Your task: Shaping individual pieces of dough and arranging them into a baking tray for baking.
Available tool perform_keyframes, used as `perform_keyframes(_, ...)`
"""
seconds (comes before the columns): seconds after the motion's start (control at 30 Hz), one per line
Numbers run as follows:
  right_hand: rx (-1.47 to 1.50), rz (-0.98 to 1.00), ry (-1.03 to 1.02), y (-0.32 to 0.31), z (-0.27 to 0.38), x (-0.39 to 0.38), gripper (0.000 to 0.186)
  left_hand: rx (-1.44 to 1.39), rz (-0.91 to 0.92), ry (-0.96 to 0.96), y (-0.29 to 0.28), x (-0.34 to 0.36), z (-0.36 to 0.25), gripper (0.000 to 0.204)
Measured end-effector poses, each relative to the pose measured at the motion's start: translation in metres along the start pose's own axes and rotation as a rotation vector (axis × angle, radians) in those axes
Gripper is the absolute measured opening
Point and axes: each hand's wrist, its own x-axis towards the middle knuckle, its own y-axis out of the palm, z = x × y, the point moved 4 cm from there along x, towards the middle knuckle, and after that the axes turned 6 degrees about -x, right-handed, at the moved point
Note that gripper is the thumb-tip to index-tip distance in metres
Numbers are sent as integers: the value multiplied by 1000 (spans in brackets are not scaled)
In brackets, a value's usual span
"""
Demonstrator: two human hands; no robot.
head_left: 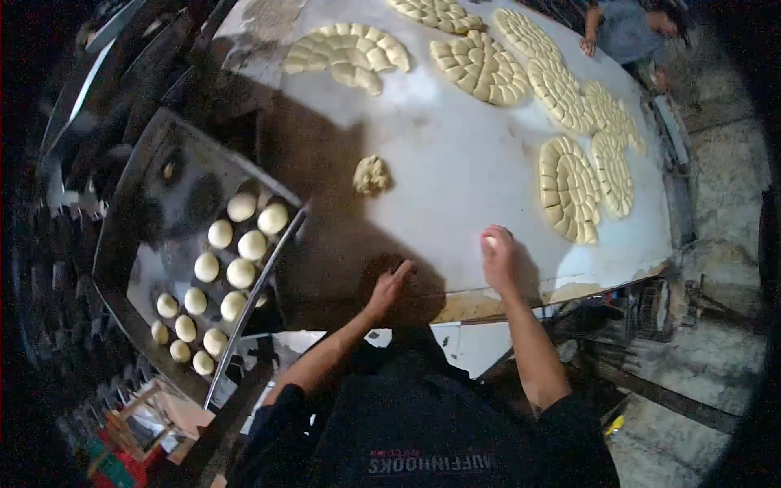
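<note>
My right hand (499,256) is closed near the front edge of the table, its fingers curled round a small pale piece of dough (489,241) that shows only in part. To its left, my left hand (390,286) rests low over the shaded tabletop with the fingers curled in; whatever lies under them is hidden. Beyond both hands sits a rough, torn lump of dough (372,176). At the left, a dark metal tray (236,163) holds several smooth round dough balls (241,273).
Several flat dough rounds cut into segments (478,68) lie on the far and right parts of the pale table (455,163). A partly used, curved one (346,50) is at the far left. Another person (622,32) leans at the far right edge, one hand on the table.
</note>
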Motion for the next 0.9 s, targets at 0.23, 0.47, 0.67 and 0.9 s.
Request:
perform_keyframes(0.23, 995, 247, 883, 10, 76, -25, 25, 788, 423, 261, 10, -23, -142, 40)
perform_keyframes(0.47, 766, 355, 220, 89, 257, -4, 22, 807, 59, 336, -25, -62, -220, 34)
perform_keyframes(0.67, 804, 344, 303, 66, 241, -6, 26, 706, 77, 445, 0, -71, -216, 39)
perform_keyframes(0.9, 336, -38, 226, 22, 172, -15, 34, 1113, 271, 325, 65, -26, -179, 17)
